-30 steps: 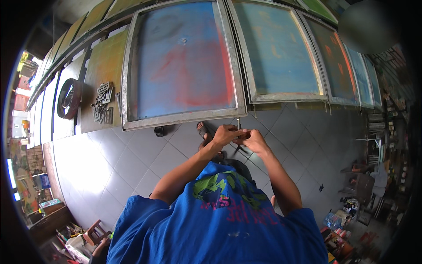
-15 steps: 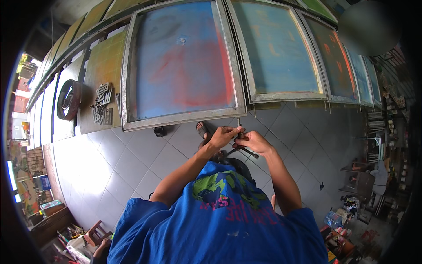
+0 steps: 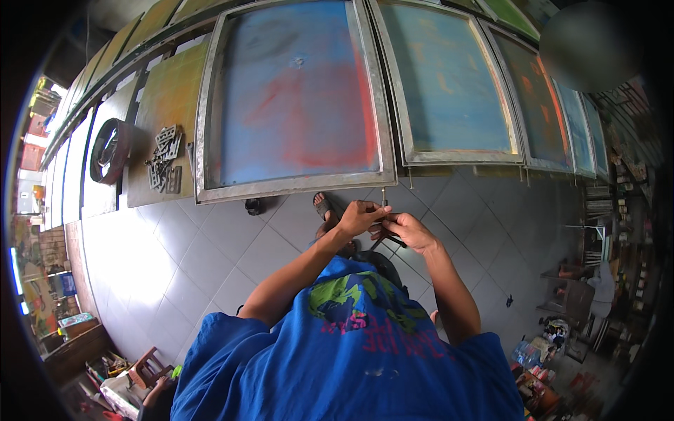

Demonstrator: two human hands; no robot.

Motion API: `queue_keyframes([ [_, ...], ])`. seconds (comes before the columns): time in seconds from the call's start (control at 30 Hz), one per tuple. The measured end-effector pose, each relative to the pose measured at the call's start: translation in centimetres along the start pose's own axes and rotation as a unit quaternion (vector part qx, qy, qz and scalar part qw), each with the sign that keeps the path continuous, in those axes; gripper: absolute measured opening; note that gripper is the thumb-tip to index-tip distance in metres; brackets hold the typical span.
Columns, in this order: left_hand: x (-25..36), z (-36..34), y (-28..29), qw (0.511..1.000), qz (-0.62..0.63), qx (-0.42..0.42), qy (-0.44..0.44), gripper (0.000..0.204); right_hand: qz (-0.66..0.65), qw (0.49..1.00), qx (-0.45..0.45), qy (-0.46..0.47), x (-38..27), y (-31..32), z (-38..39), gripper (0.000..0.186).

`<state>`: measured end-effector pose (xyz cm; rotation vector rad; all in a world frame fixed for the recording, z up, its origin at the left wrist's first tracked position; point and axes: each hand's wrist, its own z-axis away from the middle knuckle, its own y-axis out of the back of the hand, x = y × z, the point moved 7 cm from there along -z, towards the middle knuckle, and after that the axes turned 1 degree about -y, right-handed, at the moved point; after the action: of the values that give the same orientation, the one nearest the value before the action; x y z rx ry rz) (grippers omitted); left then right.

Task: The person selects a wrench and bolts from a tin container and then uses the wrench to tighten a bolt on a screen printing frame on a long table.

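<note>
Just below the near edge of a metal-framed printing screen [image 3: 295, 187] with blue and red mesh, my two hands meet. My left hand [image 3: 359, 218] pinches the upper part of a slim metal shaft [image 3: 384, 197] that points at the frame. Close against it, my right hand [image 3: 413, 231] has its fingers closed round the lower part. Dark crossed bars [image 3: 394, 241] show under the right fingers, so the whole looks like a T-handle wrench. The fingers partly hide it, and whether its tip touches a bolt is too small to tell.
More framed screens [image 3: 456, 156] continue to the right. On a board at left lie several metal hinge-like plates [image 3: 167, 156] and a roll of dark tape [image 3: 110, 151]. A dark stool seat [image 3: 379, 263] is below my hands. Another person's hand [image 3: 160, 387] shows at lower left.
The dark bars under my right hand have turned to a different angle. Both hands stay in nearly the same place, and the view has shifted slightly.
</note>
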<state>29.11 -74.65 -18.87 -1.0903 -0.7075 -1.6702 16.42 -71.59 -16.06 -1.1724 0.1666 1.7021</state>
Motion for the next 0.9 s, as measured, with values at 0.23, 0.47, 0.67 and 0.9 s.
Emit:
queue_keyframes([
  [0.23, 0.7, 1.3, -1.5, 0.974, 0.201, -0.090, 0.058, 0.045, 0.114, 0.986, 0.109, -0.056, -0.8, 0.9, 0.0, 0.026],
  [0.47, 1.3, 1.0, -0.7, 0.994, 0.076, -0.018, 0.071, 0.039, 0.060, 0.992, 0.112, -0.007, -0.2, 0.1, -0.2, 0.024],
  [0.67, 1.1, 0.5, -0.7, 0.998, 0.058, -0.013, 0.021, 0.038, 0.072, 0.996, 0.055, -0.004, -1.0, 1.0, 0.9, 0.025],
  [0.9, -1.6, -0.6, -1.7, 0.984, 0.156, -0.061, 0.055, 0.038, 0.138, 0.979, 0.122, -0.090, -1.6, 2.6, 0.9, 0.023],
])
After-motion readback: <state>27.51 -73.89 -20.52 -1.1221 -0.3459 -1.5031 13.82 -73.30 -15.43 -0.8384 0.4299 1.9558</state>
